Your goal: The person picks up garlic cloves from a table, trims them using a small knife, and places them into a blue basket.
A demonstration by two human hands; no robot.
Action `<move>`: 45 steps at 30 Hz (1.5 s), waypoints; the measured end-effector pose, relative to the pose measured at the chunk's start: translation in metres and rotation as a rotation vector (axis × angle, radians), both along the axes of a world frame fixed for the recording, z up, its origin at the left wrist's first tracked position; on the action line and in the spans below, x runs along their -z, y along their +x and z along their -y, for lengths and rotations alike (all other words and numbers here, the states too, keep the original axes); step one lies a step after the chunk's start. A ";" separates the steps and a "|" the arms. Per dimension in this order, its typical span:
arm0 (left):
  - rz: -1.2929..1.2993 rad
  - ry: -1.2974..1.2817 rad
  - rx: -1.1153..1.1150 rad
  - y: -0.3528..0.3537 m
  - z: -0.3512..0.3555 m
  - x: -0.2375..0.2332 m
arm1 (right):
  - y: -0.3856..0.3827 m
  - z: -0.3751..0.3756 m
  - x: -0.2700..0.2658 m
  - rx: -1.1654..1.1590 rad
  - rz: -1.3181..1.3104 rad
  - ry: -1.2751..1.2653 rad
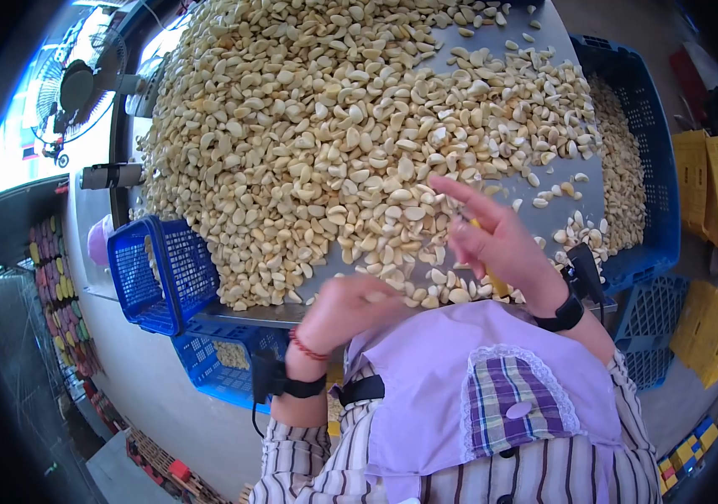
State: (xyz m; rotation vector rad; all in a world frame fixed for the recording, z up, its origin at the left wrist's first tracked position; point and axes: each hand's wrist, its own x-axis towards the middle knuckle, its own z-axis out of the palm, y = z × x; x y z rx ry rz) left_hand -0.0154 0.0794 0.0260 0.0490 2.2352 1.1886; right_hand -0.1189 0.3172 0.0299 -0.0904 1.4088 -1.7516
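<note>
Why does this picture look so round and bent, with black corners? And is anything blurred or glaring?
Head view: a fisheye lens bows the blue crate and metal table edges and leaves black corners; the window behind the fan glares bright; the garlic cloves lie sharp under even light; the left hand looks slightly blurred.

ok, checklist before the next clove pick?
1. Left hand empty: cannot tell, blurred.
2. Right hand gripping yellow object: ok; what it is, cannot tell.
3. Right index finger out over garlic pile: ok.
4. Loose cloves near table edge: ok.
5. Blue crate beside the table has room: ok.
</note>
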 end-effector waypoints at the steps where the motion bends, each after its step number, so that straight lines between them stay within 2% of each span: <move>1: -0.009 -0.015 -0.261 0.000 0.010 -0.001 | 0.000 -0.003 0.005 0.086 0.058 -0.028; 2: -0.016 -0.029 -0.522 0.001 0.019 -0.001 | 0.000 -0.004 0.009 0.090 0.060 -0.026; 3: -0.014 -0.027 -0.520 0.002 0.030 0.002 | 0.000 -0.004 0.012 0.117 0.047 -0.033; 5: -0.330 -0.454 -0.226 0.007 0.050 0.012 | 0.000 -0.002 0.017 0.140 0.032 -0.044; 6: -0.329 -0.458 -0.227 0.010 0.050 0.018 | 0.001 -0.001 0.020 0.121 0.050 -0.043; 9: -0.365 -0.487 0.108 0.028 0.036 0.043 | 0.003 0.007 0.014 0.090 0.060 0.014; 13: -0.316 -0.540 0.070 0.027 0.037 0.059 | 0.006 0.010 0.011 -0.018 0.033 0.093; 14: -0.320 -0.451 0.047 0.027 0.041 0.063 | 0.007 0.012 0.010 -0.015 0.028 0.091; 16: -0.323 -0.354 0.034 0.023 0.041 0.058 | 0.013 0.015 0.010 -0.066 -0.220 0.108; 18: 0.280 0.065 -0.424 0.021 0.039 0.044 | 0.017 0.013 0.029 -0.079 -0.264 0.054; 19: 0.384 0.273 -0.526 0.019 0.040 0.037 | 0.018 0.014 0.032 -0.096 -0.355 0.053; 20: 0.384 0.273 -0.529 0.021 0.040 0.035 | 0.018 0.015 0.033 -0.116 -0.449 0.047; 22: 0.404 0.784 -0.698 0.027 0.040 0.032 | 0.015 0.017 0.020 -0.140 -0.356 0.063; 23: 0.367 0.874 -0.636 0.028 0.040 0.036 | 0.014 0.017 0.016 -0.158 -0.261 0.084; 27: 0.351 0.986 -0.667 0.028 0.031 0.036 | 0.016 0.018 0.022 -0.169 -0.335 0.062; 29: 0.345 0.992 -0.697 0.026 0.027 0.035 | 0.020 0.021 0.023 -0.248 -0.582 0.049; 30: 0.347 0.994 -0.695 0.027 0.026 0.035 | 0.020 0.021 0.021 -0.248 -0.582 0.052; 32: 0.212 1.187 -0.642 0.028 0.026 0.033 | 0.017 0.020 0.014 -0.376 -0.455 0.153; 33: 0.213 1.188 -0.639 0.025 0.027 0.029 | 0.016 0.018 0.010 -0.373 -0.456 0.155; 35: 0.140 1.369 -0.640 0.021 0.031 0.019 | 0.012 0.016 0.004 -0.197 -0.252 0.103; 36: 0.139 1.367 -0.641 0.022 0.040 0.021 | 0.011 0.015 0.001 -0.199 -0.251 0.101; 38: 0.157 0.837 -0.711 0.021 0.058 0.028 | 0.008 0.013 -0.003 -0.108 -0.054 0.106; 39: 0.213 0.272 -0.720 0.013 0.053 0.024 | 0.008 0.012 0.002 -0.109 -0.029 0.074; 40: 0.212 0.272 -0.721 0.010 0.047 0.030 | 0.009 0.012 0.003 -0.109 -0.030 0.074; 42: -0.499 -0.434 -0.127 0.008 0.035 0.049 | 0.011 0.014 0.004 -0.078 -0.108 0.054; 43: -0.473 -0.532 -0.115 0.010 0.027 0.053 | 0.011 0.014 0.004 -0.077 -0.110 0.053; 45: -0.479 -0.483 -0.145 0.009 0.026 0.059 | 0.013 0.014 0.005 -0.078 -0.144 0.057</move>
